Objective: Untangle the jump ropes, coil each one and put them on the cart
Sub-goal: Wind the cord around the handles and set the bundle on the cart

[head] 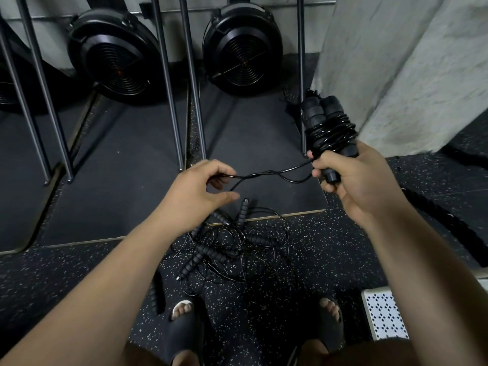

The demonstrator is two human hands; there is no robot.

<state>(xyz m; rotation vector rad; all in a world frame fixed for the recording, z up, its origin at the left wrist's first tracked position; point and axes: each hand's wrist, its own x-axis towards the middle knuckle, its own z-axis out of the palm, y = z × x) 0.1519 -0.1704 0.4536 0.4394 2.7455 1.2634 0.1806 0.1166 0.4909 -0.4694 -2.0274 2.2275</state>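
**Item 1, rope being coiled.** The bundle point(327, 125) is at 2 o'clock, held off the floor. It is two black foam handles side by side with thin black cord wound round them in many turns. The right hand point(351, 175) has its fingers curled tight round the lower ends of the handles.

**Item 2, unwound remainder.** The loose cord point(269, 174) is a doubled, once-crossed length running from the bundle toward 9 o'clock. The left hand point(195, 188) pinches its far end between thumb and fingertips, with the other fingers loosely bent.
Judgement: this rope is nearly coiled, with only this short length left to wind on.

**Item 3, ropes outstanding.** The pile point(232, 249) is at 6 o'clock on the speckled floor point(79, 273), just ahead of the person's feet. Several ribbed handles and fine cords cross over one another, and the number of ropes cannot be told. Neither hand touches it.
Judgement: it is still tangled, so untangling and coiling are still to do.

**Item 4, cart.** Not identified. A white patterned plate point(383, 313) at 5 o'clock may belong to it, but that cannot be told. No coiled rope is seen set down anywhere.
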